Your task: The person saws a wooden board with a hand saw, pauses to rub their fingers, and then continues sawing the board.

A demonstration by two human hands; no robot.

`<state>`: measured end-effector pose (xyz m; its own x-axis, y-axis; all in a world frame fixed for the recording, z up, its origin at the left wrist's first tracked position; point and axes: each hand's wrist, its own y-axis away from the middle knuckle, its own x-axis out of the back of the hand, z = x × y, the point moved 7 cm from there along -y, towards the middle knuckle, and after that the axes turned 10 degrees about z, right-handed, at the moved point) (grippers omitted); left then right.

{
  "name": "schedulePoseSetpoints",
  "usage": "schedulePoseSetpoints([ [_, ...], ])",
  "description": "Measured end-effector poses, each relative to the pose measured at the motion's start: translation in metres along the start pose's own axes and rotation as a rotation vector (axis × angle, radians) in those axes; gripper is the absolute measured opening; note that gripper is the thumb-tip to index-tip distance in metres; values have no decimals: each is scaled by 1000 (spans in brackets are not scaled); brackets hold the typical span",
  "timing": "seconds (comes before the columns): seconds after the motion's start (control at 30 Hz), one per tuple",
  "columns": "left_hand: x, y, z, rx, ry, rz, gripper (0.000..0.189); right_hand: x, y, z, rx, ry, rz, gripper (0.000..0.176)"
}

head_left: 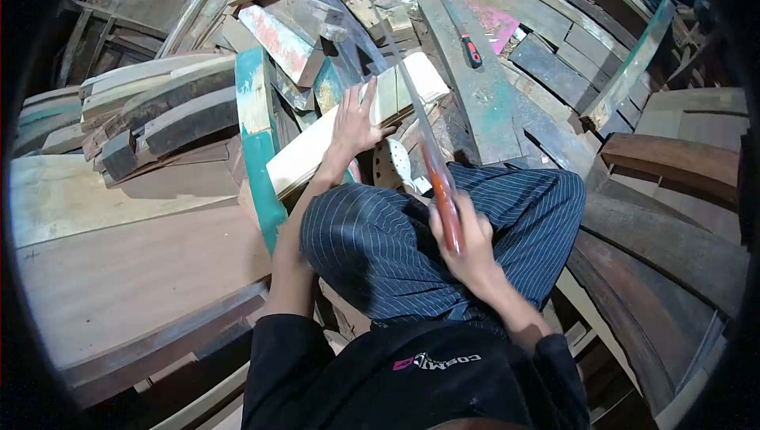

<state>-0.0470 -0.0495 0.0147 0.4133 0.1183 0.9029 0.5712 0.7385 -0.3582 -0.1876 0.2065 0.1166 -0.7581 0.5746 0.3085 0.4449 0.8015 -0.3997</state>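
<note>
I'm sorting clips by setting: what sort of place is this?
Likely a scrap-timber workshop or woodyard: offcut planks piled all around, the right hand gripping a handsaw across a pale plank that the left hand presses down, and a screwdriver nearby.

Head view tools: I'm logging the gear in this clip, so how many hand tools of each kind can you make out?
Handsaw, orange grip in the right hand: 1
Screwdriver, lying on a green-stained plank: 1
Total: 2
</note>
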Motion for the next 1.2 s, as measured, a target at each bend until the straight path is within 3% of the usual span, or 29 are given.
schedulePoseSetpoints([
  [0.03, 1, -1, 0, -13, -10, 2, 115, 18, 31, -5, 20, 122, -40, 29],
  [0.1, -3, 2, -4, -18, -27, -1, 114, 56, 80, -35, 323, 415, -81, 21],
  [0.13, -5, 2, -5, -24, -53, 6, 114, 74, 102, -30, 127, 278, -49, 21],
  [0.2, -6, 4, -5, -38, -41, 17, 114, 87, 110, -37, 279, 308, -128, 23],
  [0.23, -4, 2, -4, -55, -34, 26, 114, 94, 104, -38, 241, 280, -171, 21],
  [0.3, -1, 1, -3, -59, 17, 21, 114, 81, 76, -37, 181, 236, -74, 22],
  [0.37, -5, 2, -7, -67, 59, 35, 118, 41, 31, -23, 192, 232, -106, 30],
  [0.4, -4, 2, -6, -72, 36, 29, 118, 22, 6, -2, -105, -31, -73, 32],
  [0.5, -1, 1, -3, -58, 38, 38, 115, -34, -52, 28, -109, -177, -42, 26],
  [0.57, -3, 1, -3, -54, 19, 48, 115, -42, -52, 30, -99, -157, -45, 26],
  [0.63, -5, -1, -4, -46, 7, 39, 115, -20, -19, 19, -135, -109, -71, 26],
  [0.8, -4, 0, -5, -48, -10, 1, 116, 81, 108, -31, 314, 287, -76, 23],
  [0.87, -2, 0, -2, -72, 0, -12, 116, 96, 112, -32, 207, 279, -167, 22],
  [0.97, -4, 3, -8, -69, 16, 45, 116, 74, 50, -47, 204, 237, -180, 17],
  [1.03, -6, 2, -8, -86, 25, 55, 116, 36, 6, -13, -141, -34, -104, 21],
  [1.1, -7, 2, -8, -76, 9, 64, 117, -6, -46, 9, -39, -166, -10, 23],
  [1.2, -4, 1, -7, -30, 2, 49, 116, -30, -67, 19, -155, -187, 19, 22],
])
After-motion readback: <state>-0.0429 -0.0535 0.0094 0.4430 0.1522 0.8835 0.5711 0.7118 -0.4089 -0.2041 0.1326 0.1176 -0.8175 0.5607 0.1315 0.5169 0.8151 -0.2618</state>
